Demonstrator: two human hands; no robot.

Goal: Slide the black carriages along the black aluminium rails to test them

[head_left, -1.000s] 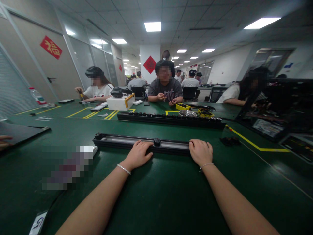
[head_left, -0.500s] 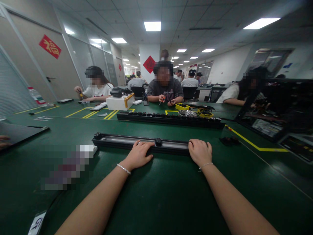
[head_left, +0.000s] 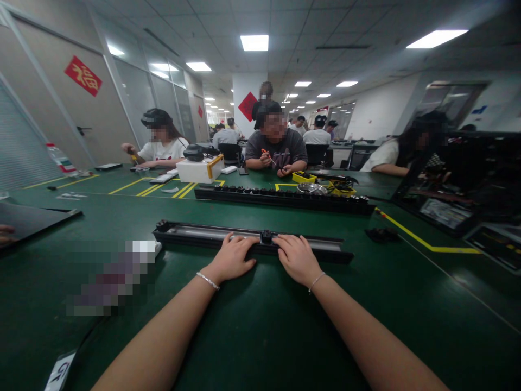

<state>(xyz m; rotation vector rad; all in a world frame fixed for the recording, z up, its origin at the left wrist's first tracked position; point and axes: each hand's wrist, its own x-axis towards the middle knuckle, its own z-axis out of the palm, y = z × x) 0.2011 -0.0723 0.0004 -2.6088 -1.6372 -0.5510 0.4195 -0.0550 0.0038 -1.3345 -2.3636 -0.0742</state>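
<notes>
A long black rail [head_left: 203, 234] with a light grey channel lies across the green table in front of me. One small black block [head_left: 266, 235] sits in its channel near the middle, and another black block [head_left: 163, 225] is at its left end. My left hand [head_left: 233, 257] rests over the rail's front edge, its fingers spread and the fingertips just left of the middle block. On the block's right side, my right hand [head_left: 298, 257] lies over the rail with its fingers apart, the fingertips touching or nearly touching the block.
Behind lies a longer black rail [head_left: 285, 201] carrying several small blocks. A blurred device [head_left: 114, 279] with a cable is at the left. A black object [head_left: 382, 234] lies at the right. Across the table, a person [head_left: 277, 144] holds an orange-handled tool beside yellow trays [head_left: 304, 177].
My right hand has moved left along the rail, from its right end to beside the middle block. The middle block sits slightly further right. My left hand has barely moved.
</notes>
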